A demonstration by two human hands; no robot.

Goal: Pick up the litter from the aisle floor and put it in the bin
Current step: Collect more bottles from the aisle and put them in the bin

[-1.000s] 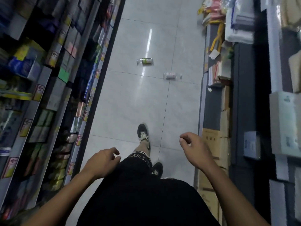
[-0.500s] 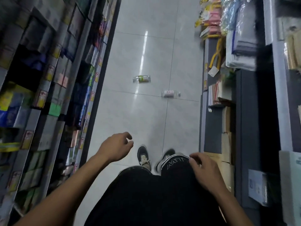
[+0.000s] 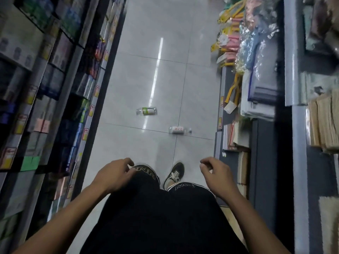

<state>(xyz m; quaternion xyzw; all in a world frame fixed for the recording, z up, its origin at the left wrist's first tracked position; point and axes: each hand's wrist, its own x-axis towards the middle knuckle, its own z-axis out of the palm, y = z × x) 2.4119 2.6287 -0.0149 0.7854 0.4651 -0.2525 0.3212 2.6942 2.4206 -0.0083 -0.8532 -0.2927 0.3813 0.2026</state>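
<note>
Low in the frame, your left hand [image 3: 114,174] and right hand [image 3: 217,174] hang loosely curled, holding nothing; mid-frame, well ahead on the tiled floor [image 3: 128,143], lie the red-label bottle [image 3: 178,130], then the green-label bottle [image 3: 146,110]

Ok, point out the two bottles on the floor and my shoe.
green-label bottle [image 3: 146,111], head view, on its label.
red-label bottle [image 3: 178,130], head view, on its label.
shoe [image 3: 175,174], head view, on its laces.

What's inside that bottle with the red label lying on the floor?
The red-label bottle lies on its side on the tiled floor, across a tile joint. Its clear ends look empty, but the label covers the middle, and it is too small to tell whether any liquid remains.
</note>
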